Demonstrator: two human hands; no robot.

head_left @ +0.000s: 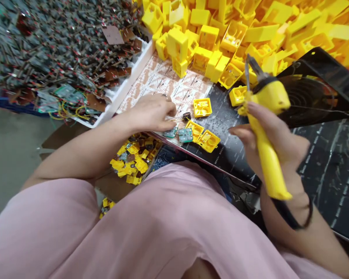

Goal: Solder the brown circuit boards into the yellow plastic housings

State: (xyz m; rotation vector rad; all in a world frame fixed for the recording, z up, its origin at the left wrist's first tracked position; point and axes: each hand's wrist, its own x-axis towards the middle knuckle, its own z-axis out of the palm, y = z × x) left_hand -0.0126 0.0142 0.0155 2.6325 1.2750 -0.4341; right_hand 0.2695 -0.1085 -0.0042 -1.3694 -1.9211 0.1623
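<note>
My right hand point(276, 143) is wrapped round a yellow soldering gun point(266, 155), its metal tip pointing up and away over the black mat. On the patterned sheet, my left hand point(155, 112) rests with curled fingers at a small green circuit board point(171, 133); whether it grips the board is unclear. Another green board point(185, 135) lies just to the right, beside an opened yellow case point(208, 141). A small dark round part point(187, 116) sits above them. Farther up is a single yellow case point(202, 107) with its inside facing up.
Many yellow cases point(177, 42) are heaped along the back. A white foam box point(128, 83) full of circuit boards stands at the left. A black fan point(311, 91) is at the right on the black mat point(322, 170). Below the table edge, more yellow pieces point(133, 162) lie in a box.
</note>
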